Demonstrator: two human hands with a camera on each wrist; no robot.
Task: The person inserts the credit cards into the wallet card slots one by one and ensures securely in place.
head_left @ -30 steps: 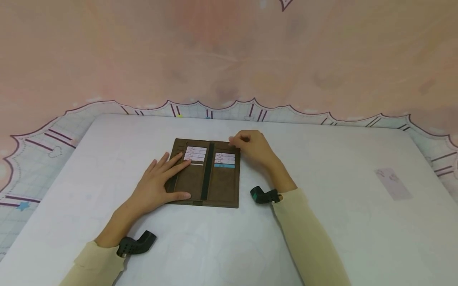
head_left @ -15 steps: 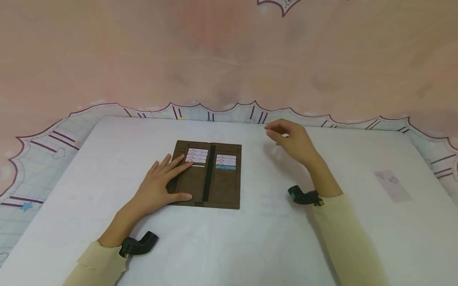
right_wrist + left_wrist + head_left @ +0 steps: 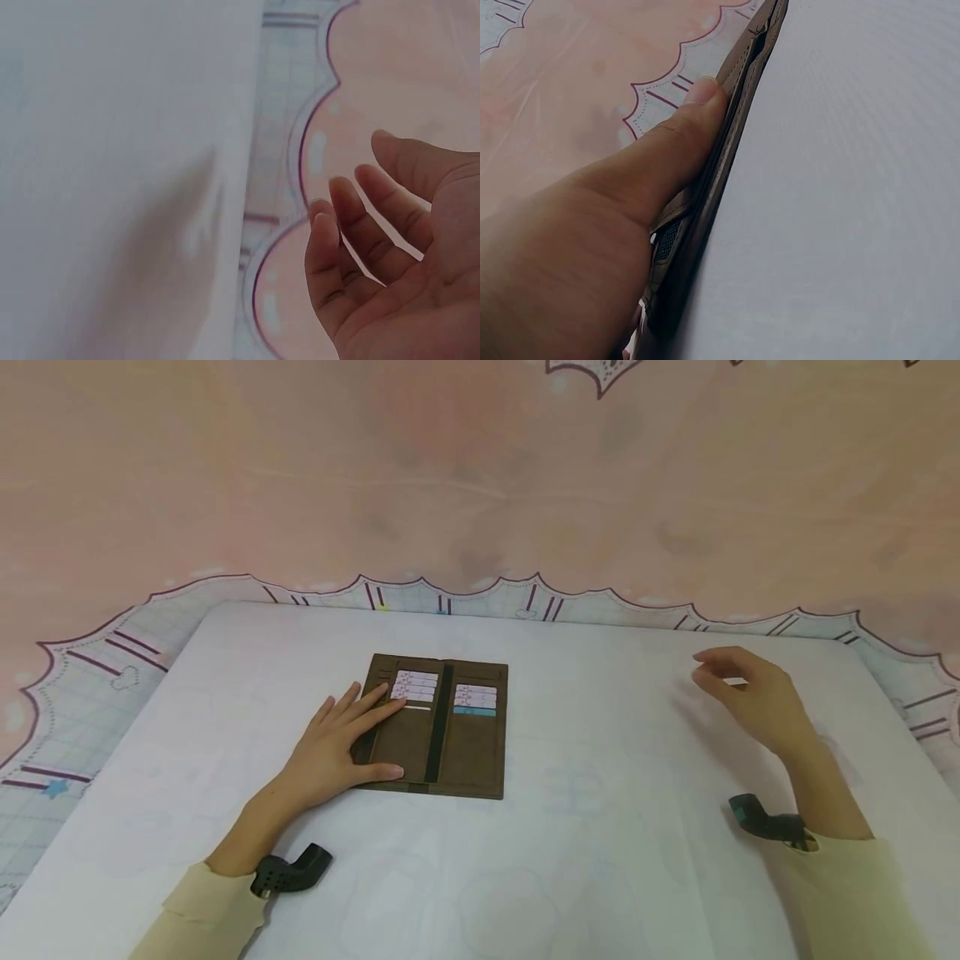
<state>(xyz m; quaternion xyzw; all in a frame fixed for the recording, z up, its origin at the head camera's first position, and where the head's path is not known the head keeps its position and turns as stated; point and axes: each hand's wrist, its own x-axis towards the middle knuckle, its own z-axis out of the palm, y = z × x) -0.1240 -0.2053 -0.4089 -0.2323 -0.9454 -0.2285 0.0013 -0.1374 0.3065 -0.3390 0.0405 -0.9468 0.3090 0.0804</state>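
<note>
A: What is different now, compared with a second ago?

B: The right hand (image 3: 750, 693) was at the far right corner of the brown wallet (image 3: 437, 727). Now it is far to the right, well apart from the wallet, and it hovers above the white desk (image 3: 600, 860).

A: Does it carry a card?

B: In the right wrist view the fingers (image 3: 352, 225) are loosely curled and the palm is empty. In the head view there is a small light spot near the fingertips, but I cannot tell what it is. So I judge that the hand holds nothing.

A: And the left hand (image 3: 337, 747)?

B: It did not move. It lies flat on the left half of the open wallet, fingers straight, and presses it down. The thumb (image 3: 697, 101) rests along the wallet's near edge.

A: Where is the wallet?

B: Left of the desk's middle, open, with cards (image 3: 415, 687) in the slots on both halves.

A: What does this mean for the work?

B: I think the right hand has finished at the wallet and goes for something at the right side.
</note>
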